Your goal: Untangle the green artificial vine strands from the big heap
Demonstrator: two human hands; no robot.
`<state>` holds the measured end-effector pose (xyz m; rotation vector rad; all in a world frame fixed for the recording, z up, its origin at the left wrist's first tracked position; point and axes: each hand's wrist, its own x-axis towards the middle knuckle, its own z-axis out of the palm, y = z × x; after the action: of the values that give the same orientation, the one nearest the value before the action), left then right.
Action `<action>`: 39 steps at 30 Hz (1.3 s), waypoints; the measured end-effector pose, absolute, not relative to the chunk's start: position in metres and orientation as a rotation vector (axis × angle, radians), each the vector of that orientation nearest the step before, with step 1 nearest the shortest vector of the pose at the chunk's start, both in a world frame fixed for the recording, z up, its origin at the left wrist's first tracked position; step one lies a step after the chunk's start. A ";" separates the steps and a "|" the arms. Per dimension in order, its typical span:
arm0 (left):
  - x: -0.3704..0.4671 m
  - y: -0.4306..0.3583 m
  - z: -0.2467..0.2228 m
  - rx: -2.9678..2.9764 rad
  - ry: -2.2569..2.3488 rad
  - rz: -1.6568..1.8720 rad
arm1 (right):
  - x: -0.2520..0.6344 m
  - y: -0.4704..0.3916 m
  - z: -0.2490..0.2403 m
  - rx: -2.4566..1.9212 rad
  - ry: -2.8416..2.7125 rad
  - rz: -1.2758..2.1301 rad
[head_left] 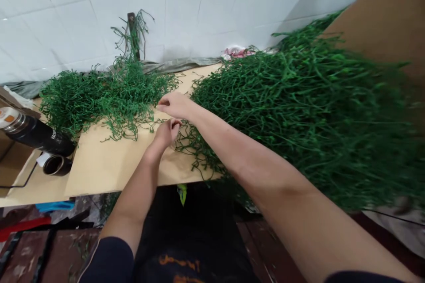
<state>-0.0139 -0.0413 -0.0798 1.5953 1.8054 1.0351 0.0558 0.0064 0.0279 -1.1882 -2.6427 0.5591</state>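
My left hand [168, 133] is closed in a pinch just above the tan board [106, 159]. Thin green stems show on both sides of it, but whatever lies between its fingertips is too small to make out. Above and slightly right of it, my right hand [177, 105] curls with thumb and fingers together; its grip is hidden too. A big heap of green branched stems [282, 97], apparently artificial, spreads beside my right forearm. On the left, a smaller pile of the same stems [129, 88] lies on the board. A few loose strands [192, 141] stretch out below my right wrist.
A black vacuum bottle [40, 135] lies tilted at the left, with a dark cup [57, 165] beside it. An upright post [133, 35] draped with stems stands before the white tiled wall [186, 4]. Cardboard [381, 17] rises at the right.
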 end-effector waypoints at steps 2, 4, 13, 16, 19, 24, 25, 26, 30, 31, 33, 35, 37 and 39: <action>-0.011 -0.069 -0.070 1.815 1.765 0.961 | 0.072 -0.003 0.027 -1.142 -2.662 0.570; -0.021 -0.093 -0.060 1.967 1.821 0.939 | 0.085 -0.014 0.025 -1.094 -2.684 0.589; -0.117 -0.130 -0.046 1.526 2.814 0.741 | 0.142 -0.082 -0.021 -0.922 -2.948 0.464; -0.130 -0.136 -0.050 1.420 2.831 0.568 | 0.170 -0.095 -0.045 -1.043 -2.996 0.230; -0.141 -0.139 -0.052 1.429 2.822 0.578 | 0.198 -0.104 -0.061 -1.097 -2.927 0.113; -0.156 -0.133 -0.046 1.383 2.686 0.970 | 0.233 -0.118 -0.071 -1.069 -2.814 -0.015; -0.157 -0.132 -0.042 1.373 2.605 1.141 | 0.238 -0.121 -0.073 -1.076 -2.790 -0.039; -0.158 -0.130 -0.038 1.363 2.502 1.319 | 0.243 -0.123 -0.075 -1.083 -2.767 -0.059; -0.157 -0.125 -0.016 1.265 2.070 1.842 | 0.256 -0.130 -0.082 -1.113 -2.669 -0.099; -0.155 -0.124 -0.011 1.225 1.997 1.901 | 0.258 -0.131 -0.083 -1.127 -2.641 -0.105; -0.150 -0.125 -0.002 1.142 1.888 1.953 | 0.262 -0.133 -0.084 -1.165 -2.601 -0.109; -0.142 -0.125 0.005 1.059 1.797 1.973 | 0.267 -0.134 -0.085 -1.221 -2.575 -0.094; -0.133 -0.126 0.010 0.957 1.702 2.005 | 0.272 -0.134 -0.087 -1.278 -2.559 -0.053; -0.126 -0.127 0.015 0.863 1.602 2.036 | 0.277 -0.134 -0.090 -1.338 -2.543 -0.009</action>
<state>-0.1257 -0.1271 0.0147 0.8628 1.6019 2.0361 0.2771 -0.1345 -0.0900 -1.3376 -2.5434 -0.0085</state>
